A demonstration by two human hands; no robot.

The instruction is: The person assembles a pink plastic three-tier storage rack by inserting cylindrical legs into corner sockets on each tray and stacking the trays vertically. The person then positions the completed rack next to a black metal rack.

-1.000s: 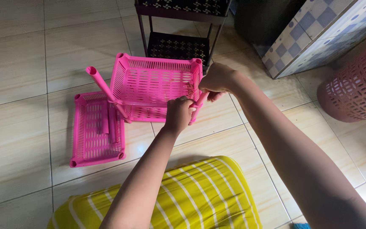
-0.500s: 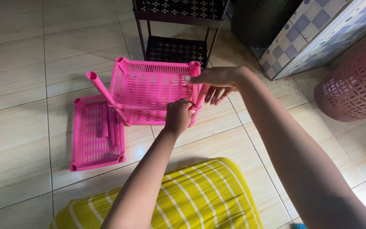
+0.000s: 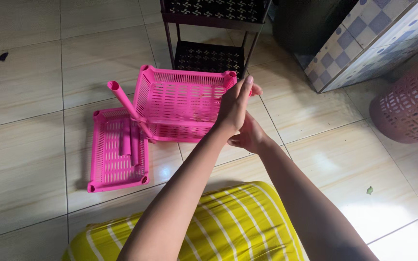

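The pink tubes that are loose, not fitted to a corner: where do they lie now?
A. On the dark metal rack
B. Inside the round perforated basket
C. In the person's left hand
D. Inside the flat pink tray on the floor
D: the loose pink tubes lie side by side inside the flat pink tray on the tiled floor, to the left of the tilted pink tray that both hands are at.
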